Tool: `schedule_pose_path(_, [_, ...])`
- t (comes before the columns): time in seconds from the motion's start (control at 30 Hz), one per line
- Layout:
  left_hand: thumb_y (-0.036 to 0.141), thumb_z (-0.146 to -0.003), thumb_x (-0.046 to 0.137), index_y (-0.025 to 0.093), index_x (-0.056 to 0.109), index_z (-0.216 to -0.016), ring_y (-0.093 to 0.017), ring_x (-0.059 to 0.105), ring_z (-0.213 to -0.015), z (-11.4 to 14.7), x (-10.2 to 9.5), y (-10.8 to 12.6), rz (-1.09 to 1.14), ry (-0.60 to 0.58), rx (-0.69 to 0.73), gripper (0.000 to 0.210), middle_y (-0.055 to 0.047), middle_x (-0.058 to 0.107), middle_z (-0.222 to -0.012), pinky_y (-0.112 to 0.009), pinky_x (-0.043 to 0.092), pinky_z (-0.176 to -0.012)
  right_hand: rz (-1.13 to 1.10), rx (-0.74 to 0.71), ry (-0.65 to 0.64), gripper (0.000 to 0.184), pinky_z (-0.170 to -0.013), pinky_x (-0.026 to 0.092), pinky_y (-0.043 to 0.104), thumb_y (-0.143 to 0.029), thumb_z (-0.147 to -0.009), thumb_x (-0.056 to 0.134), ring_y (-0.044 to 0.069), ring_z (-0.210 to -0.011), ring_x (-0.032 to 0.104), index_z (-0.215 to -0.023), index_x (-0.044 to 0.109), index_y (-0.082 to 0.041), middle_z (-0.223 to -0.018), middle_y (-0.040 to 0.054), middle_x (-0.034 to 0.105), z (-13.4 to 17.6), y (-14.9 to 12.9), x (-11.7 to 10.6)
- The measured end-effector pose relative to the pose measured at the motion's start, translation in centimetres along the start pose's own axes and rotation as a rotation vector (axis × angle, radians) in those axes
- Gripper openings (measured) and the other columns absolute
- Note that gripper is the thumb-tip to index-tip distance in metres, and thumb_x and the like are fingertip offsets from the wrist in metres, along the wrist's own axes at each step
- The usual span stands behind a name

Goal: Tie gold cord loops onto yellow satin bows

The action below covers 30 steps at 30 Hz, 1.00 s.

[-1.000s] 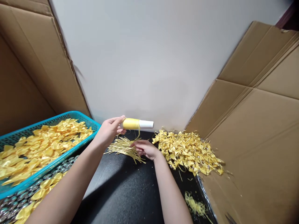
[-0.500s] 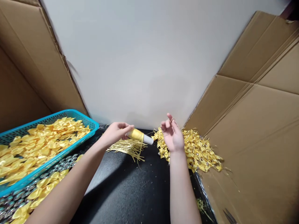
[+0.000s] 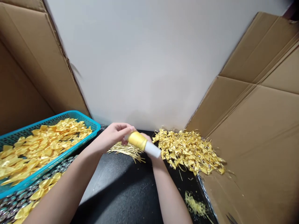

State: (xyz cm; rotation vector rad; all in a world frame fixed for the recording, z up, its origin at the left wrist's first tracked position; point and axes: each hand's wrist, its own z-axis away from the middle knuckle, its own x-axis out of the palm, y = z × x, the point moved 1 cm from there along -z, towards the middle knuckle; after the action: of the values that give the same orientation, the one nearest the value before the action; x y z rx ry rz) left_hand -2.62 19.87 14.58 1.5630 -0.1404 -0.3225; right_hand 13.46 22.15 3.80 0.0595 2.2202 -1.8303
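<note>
My left hand [image 3: 116, 135] is closed around the narrow end of a white thread cone [image 3: 153, 150] wound with yellow thread [image 3: 137, 140]. The cone tilts down to the right. Behind it is my right hand [image 3: 146, 137], its fingers mostly hidden, so I cannot tell what they hold. Below both hands a bundle of thin gold twist ties [image 3: 127, 151] lies on the black table [image 3: 116, 189]. To the right of my right hand spreads a heap of small yellow ribbon bows [image 3: 189, 149] with thin ties on them.
At left stands a turquoise basket [image 3: 95, 127] of yellow ribbon pieces [image 3: 51, 138]. Shiny round beads [image 3: 21, 189] and more ribbon pieces lie beside it. Thread scraps [image 3: 196, 205] and scissors [image 3: 231, 218] are at lower right. Cardboard walls [image 3: 252, 130] flank the table.
My right hand has moved left and down from above the bow heap to behind the cone. The cone has shifted slightly right and tilts lower, still in my left hand.
</note>
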Motion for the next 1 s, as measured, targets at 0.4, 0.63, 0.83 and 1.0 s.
schedule_pose_path(0.4, [0.052,-0.075,0.066,0.015,0.070,-0.071,-0.012,0.050,-0.046,0.0,0.5,0.3,-0.237,-0.120,-0.078,0.037,0.002,0.054,-0.050,-0.022,0.040,-0.047,0.438,-0.356,0.831,0.027,-0.094,0.040,0.043,-0.036,-0.091,0.045,0.024,-0.092,0.056,-0.091,0.067,-0.019,-0.092,0.0090,0.069,3.2,-4.4,-11.6])
schedule_pose_path(0.63, [0.050,-0.066,0.077,0.013,0.070,-0.074,-0.012,0.055,-0.047,-1.3,-0.6,-1.0,-0.010,0.232,0.008,0.038,0.001,0.059,-0.053,-0.020,0.044,-0.047,0.368,-0.362,0.776,0.027,-0.085,0.048,0.040,-0.037,-0.094,0.045,0.022,-0.085,0.060,-0.094,0.066,-0.021,-0.083,0.0061,0.067,4.9,-8.3,-10.5])
schedule_pose_path(0.83, [0.050,-0.071,0.068,0.013,0.064,-0.079,-0.010,0.055,-0.049,-2.9,-1.4,-1.7,0.199,0.421,0.087,0.038,0.001,0.058,-0.061,-0.020,0.051,-0.051,-0.413,-0.402,-0.244,0.030,-0.080,0.055,0.033,-0.038,-0.099,0.036,0.016,-0.074,0.065,-0.102,0.062,-0.024,-0.074,0.0004,0.064,5.9,-11.8,-3.3])
schedule_pose_path(1.0, [0.045,-0.070,0.069,0.013,0.064,-0.073,-0.009,0.052,-0.046,-2.5,-1.3,-1.1,0.260,0.400,0.085,0.033,0.001,0.056,-0.058,-0.019,0.051,-0.048,0.194,-0.279,-0.465,0.029,-0.068,0.053,0.026,-0.027,-0.097,0.041,0.014,-0.067,0.064,-0.092,0.068,-0.020,-0.070,-0.0002,0.065,4.4,-8.7,3.3])
